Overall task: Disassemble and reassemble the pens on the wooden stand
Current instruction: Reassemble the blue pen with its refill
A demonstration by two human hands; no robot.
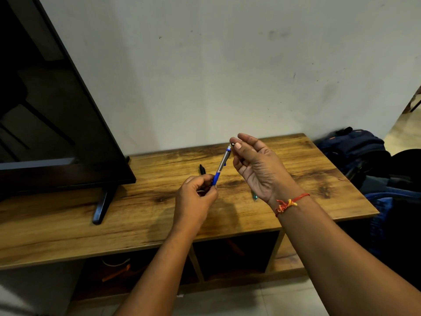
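Note:
A blue and grey pen (222,164) is held tilted above the wooden stand (136,213). My left hand (196,201) grips its blue lower end. My right hand (257,167) pinches a small dark piece at the pen's top end between thumb and forefinger. A black pen (202,169) lies on the stand behind my left hand. Another pen's teal tip (255,197) shows beneath my right wrist; the rest of that pen is hidden.
A dark television (52,115) on a black foot (102,204) fills the left of the stand. Blue bags (355,151) sit on the floor to the right. Open shelves (234,254) lie under the top. A pale wall rises behind.

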